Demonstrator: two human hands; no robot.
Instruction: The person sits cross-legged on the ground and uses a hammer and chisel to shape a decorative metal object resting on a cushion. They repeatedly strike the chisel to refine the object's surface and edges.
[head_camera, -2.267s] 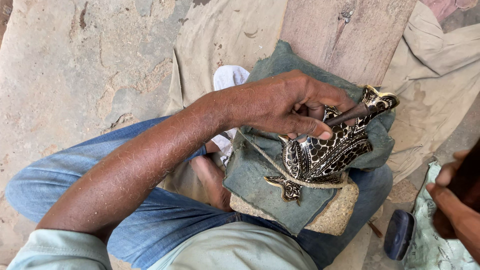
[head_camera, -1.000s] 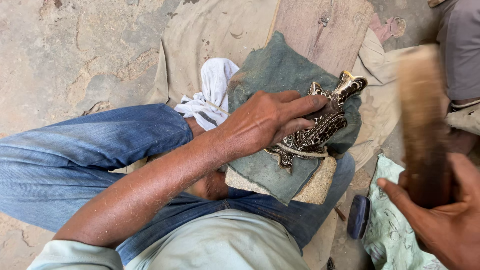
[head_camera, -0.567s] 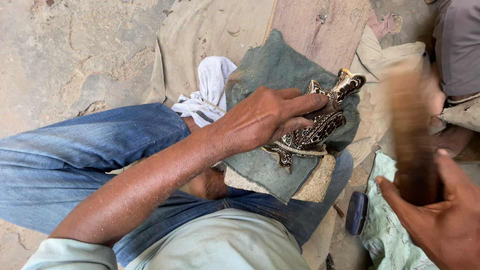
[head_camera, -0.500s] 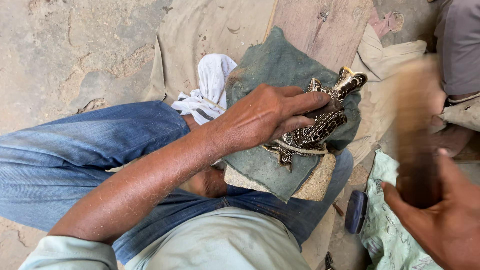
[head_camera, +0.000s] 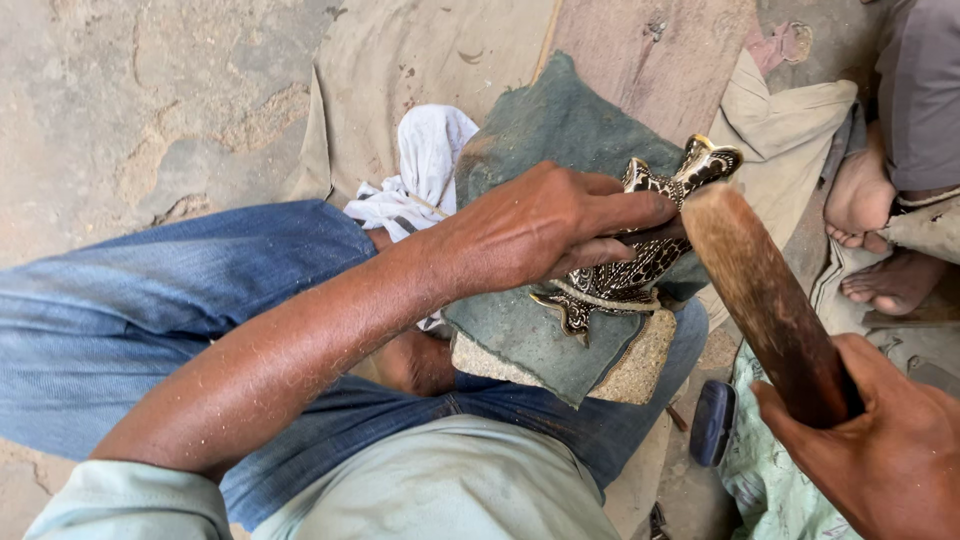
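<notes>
Now the wooden mallet (head_camera: 762, 300), gripped in the closed right hand (head_camera: 880, 450), is coming down closer than half a second ago, its head reaching the thin chisel (head_camera: 650, 233) pinched in the closed left hand (head_camera: 540, 230). One patterned metal figure (head_camera: 640, 265) is lying on one green cloth (head_camera: 560, 130) over the person's lap, partly hidden by that hand. One white rag (head_camera: 425, 165) is sitting behind; another person's two bare feet (head_camera: 870, 235) are resting nearby.

Soft, even daylight, faint shadows, sharp focus with slight blur at the edges.
</notes>
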